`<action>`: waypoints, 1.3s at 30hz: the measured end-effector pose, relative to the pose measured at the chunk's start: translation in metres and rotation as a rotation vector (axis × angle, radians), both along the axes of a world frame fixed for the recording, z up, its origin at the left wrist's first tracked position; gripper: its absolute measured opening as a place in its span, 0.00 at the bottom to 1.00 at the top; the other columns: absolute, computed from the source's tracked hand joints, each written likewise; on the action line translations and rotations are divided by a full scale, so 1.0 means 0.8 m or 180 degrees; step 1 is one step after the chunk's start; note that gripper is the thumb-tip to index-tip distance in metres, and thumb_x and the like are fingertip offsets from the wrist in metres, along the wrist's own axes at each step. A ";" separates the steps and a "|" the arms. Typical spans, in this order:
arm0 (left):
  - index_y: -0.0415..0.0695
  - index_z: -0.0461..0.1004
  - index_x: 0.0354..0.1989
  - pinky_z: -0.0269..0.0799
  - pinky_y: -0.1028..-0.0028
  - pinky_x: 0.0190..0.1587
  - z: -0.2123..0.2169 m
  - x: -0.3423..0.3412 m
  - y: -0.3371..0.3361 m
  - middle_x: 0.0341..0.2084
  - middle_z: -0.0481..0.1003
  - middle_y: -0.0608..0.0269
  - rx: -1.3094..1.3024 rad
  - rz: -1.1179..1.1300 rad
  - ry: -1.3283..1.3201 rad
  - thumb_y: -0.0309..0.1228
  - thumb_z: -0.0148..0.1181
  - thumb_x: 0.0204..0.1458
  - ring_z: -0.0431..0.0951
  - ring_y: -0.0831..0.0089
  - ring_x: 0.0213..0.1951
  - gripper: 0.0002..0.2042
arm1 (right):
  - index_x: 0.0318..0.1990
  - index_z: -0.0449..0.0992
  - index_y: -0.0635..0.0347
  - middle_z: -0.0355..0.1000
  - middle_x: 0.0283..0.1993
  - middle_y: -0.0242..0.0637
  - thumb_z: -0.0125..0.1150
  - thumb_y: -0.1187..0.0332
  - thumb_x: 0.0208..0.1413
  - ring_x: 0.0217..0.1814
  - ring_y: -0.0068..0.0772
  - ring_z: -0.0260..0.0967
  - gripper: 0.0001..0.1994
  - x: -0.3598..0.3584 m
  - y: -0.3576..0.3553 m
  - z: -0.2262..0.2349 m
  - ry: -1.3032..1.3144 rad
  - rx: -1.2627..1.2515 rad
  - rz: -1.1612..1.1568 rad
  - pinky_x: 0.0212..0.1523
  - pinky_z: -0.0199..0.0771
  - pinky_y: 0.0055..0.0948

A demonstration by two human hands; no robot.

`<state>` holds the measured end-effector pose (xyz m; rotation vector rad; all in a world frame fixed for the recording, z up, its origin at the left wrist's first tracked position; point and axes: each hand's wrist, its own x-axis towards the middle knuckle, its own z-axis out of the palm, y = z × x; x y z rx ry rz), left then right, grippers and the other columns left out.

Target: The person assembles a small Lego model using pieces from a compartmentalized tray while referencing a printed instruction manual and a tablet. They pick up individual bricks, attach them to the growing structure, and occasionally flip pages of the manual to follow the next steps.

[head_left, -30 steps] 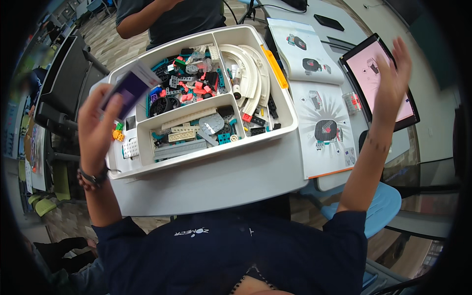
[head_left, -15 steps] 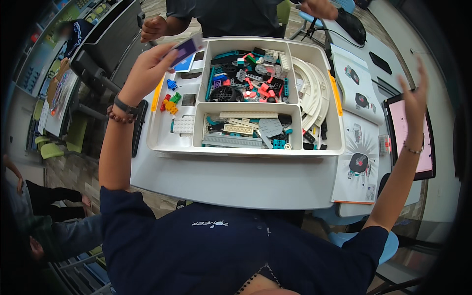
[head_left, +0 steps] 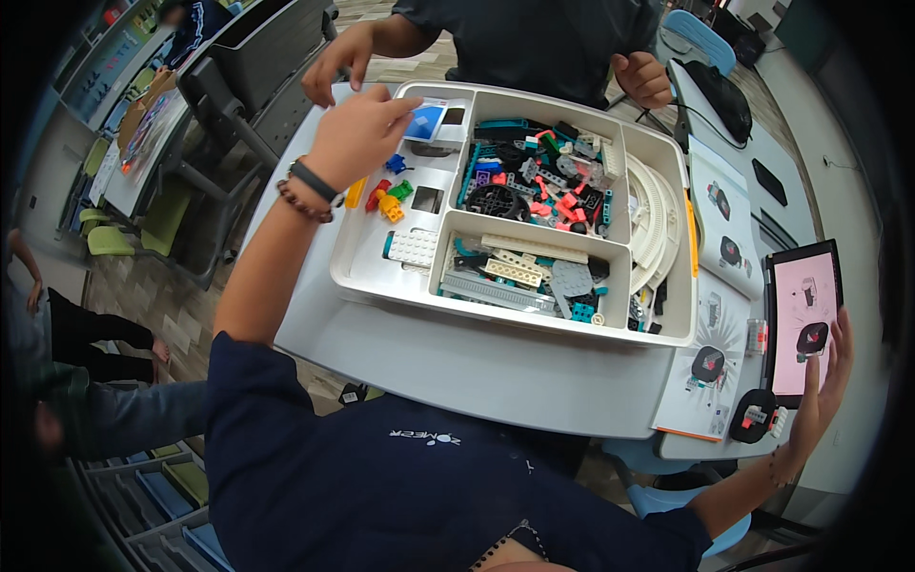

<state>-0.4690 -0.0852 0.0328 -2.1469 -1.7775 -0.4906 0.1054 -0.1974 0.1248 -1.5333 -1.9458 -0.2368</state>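
Observation:
My left hand [head_left: 357,133] pinches a small blue and white packet [head_left: 426,121] over the far left corner of a white sorting tray [head_left: 381,281]. Below it in the left compartment lie small yellow, red and green bricks [head_left: 381,195] and a white plate [head_left: 412,248]. The middle compartments hold several mixed building pieces [head_left: 534,181]. My right hand [head_left: 824,381] is far to the right, fingers spread, with a fingertip on the pink screen of a tablet [head_left: 801,296].
Another person stands across the table, with one hand [head_left: 338,57] and the other hand [head_left: 643,76] near the tray's far edge. An open instruction booklet [head_left: 720,238] and a black round part [head_left: 753,415] lie right of the tray. Chairs [head_left: 248,67] stand to the left.
My left hand has come down with the blue packet to the tray's far left corner. My right hand has dropped from the air onto the tablet screen.

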 end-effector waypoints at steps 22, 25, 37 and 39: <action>0.51 0.71 0.55 0.70 0.63 0.41 -0.003 0.002 0.056 0.38 0.72 0.54 -0.1052 -0.0140 0.0439 0.54 0.62 0.44 0.75 0.57 0.39 0.31 | 0.63 0.59 0.65 0.57 0.66 0.43 0.49 0.69 0.57 0.68 0.38 0.52 0.25 0.059 -0.167 -0.077 0.1244 -0.0209 -0.0724 0.68 0.44 0.39; 0.49 0.72 0.52 0.71 0.63 0.46 -0.006 -0.004 0.058 0.42 0.73 0.52 -0.0720 -0.0308 0.0404 0.47 0.66 0.43 0.75 0.55 0.44 0.27 | 0.60 0.63 0.65 0.62 0.62 0.42 0.53 0.73 0.55 0.64 0.37 0.56 0.24 0.049 -0.172 -0.097 0.1736 -0.0148 -0.1134 0.66 0.50 0.38; 0.33 0.70 0.49 0.63 0.75 0.38 0.073 0.134 -0.105 0.36 0.70 0.57 -0.0329 -0.1530 -0.1244 0.23 0.52 0.52 0.69 0.72 0.36 0.15 | 0.61 0.61 0.60 0.63 0.59 0.48 0.68 0.62 0.45 0.58 0.46 0.63 0.35 0.113 -0.148 -0.198 0.2170 0.0055 -0.2385 0.56 0.65 0.40; 0.32 0.71 0.46 0.63 0.72 0.40 0.083 0.184 -0.134 0.35 0.70 0.53 -0.0446 -0.1961 -0.1199 0.24 0.53 0.47 0.69 0.68 0.37 0.16 | 0.62 0.59 0.61 0.62 0.60 0.49 0.70 0.61 0.43 0.59 0.47 0.62 0.38 0.123 -0.137 -0.217 0.2321 -0.0002 -0.2346 0.56 0.65 0.41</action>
